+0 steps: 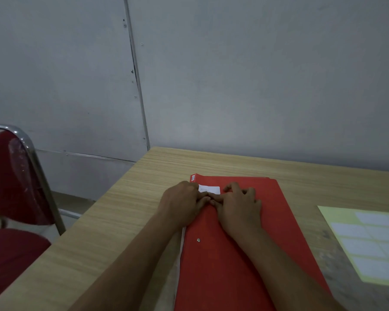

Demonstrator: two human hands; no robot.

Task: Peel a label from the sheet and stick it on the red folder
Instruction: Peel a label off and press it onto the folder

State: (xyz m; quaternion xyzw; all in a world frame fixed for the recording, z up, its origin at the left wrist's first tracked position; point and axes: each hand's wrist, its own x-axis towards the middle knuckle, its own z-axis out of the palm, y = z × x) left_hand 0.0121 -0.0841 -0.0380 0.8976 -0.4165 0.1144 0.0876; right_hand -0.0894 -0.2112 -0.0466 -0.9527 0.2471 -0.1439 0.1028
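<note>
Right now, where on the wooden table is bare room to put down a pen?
Free: the light wooden table left of the red folder, and the strip behind it toward the grey wall. A narrower gap lies between the folder and the yellow label sheet. Crowded: the folder's far end, where both hands, left and right, press the white label.

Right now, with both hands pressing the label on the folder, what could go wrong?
The white label sits near the far corner of the red folder; uneven pressing by the left hand and right hand might wrinkle it or set it crooked. The folder could also slide on the smooth table.
</note>
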